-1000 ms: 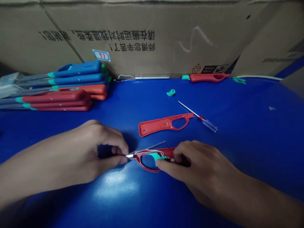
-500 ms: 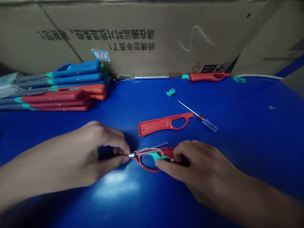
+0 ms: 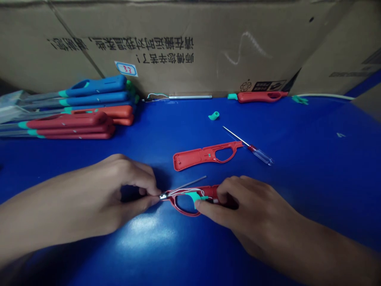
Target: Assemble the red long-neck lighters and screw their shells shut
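Observation:
Between the thumb and finger of my left hand (image 3: pixel 127 194) is a small shiny metal piece (image 3: pixel 163 196), at the narrow end of a red lighter shell half (image 3: pixel 182 212). My right hand (image 3: pixel 247 210) grips the wide end of this shell, its thumb against the green trigger (image 3: pixel 195 197). White wires (image 3: pixel 187 191) run along the shell to the metal piece. A thin clear tube (image 3: pixel 193 182) sticks up at a slant from there. The matching red shell half (image 3: pixel 190 158) lies just beyond, inside up. My left fingertips partly hide the metal piece.
A screwdriver (image 3: pixel 260 155) and a green nozzle cap (image 3: pixel 214 115) lie farther back. Several finished lighters (image 3: pixel 98 97) are stacked at the left. Along the cardboard wall (image 3: pixel 208 24) lie a metal tube (image 3: pixel 190 97), a red lighter body (image 3: pixel 258 97) and green bits (image 3: pixel 300 99).
My left hand has shifted slightly left and down with the metal piece. The clear tube now slants a little more steeply. My right hand has stayed in place.

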`<state>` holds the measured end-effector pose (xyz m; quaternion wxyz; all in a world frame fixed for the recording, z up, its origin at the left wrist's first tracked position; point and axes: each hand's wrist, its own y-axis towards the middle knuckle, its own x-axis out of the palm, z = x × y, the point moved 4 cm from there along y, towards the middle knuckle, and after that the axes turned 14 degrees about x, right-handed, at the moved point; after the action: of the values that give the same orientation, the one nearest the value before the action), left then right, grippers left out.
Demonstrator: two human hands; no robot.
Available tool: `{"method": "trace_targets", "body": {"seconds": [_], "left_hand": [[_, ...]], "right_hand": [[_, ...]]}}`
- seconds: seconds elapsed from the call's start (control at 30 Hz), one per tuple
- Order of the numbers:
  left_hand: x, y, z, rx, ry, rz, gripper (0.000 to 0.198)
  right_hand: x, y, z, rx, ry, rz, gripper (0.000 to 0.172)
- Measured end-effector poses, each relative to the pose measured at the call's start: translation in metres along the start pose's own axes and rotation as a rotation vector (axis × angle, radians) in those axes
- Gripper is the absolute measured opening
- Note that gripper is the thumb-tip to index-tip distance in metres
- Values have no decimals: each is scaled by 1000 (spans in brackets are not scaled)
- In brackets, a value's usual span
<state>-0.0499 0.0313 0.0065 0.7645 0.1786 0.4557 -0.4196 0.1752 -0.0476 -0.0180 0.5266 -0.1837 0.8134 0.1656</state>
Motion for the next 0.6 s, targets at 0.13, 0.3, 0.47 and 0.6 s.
{"method": "trace_targets", "body": {"seconds": [0.13, 0.3, 0.47, 0.6], "left_hand": [[2, 3, 4, 59, -30, -91, 20], [2, 6, 9, 102, -35, -80, 22], [3, 7, 12, 158, -47, -88, 24], [3, 7, 11, 188, -42, -74, 24]], "right_hand": [[-1, 0, -1, -8, -5, 32, 44], [-1, 1, -2, -1, -4, 25, 43], [-2, 0, -2, 5, -4, 17, 49], [0, 0, -1, 3, -12, 7, 49]]}}
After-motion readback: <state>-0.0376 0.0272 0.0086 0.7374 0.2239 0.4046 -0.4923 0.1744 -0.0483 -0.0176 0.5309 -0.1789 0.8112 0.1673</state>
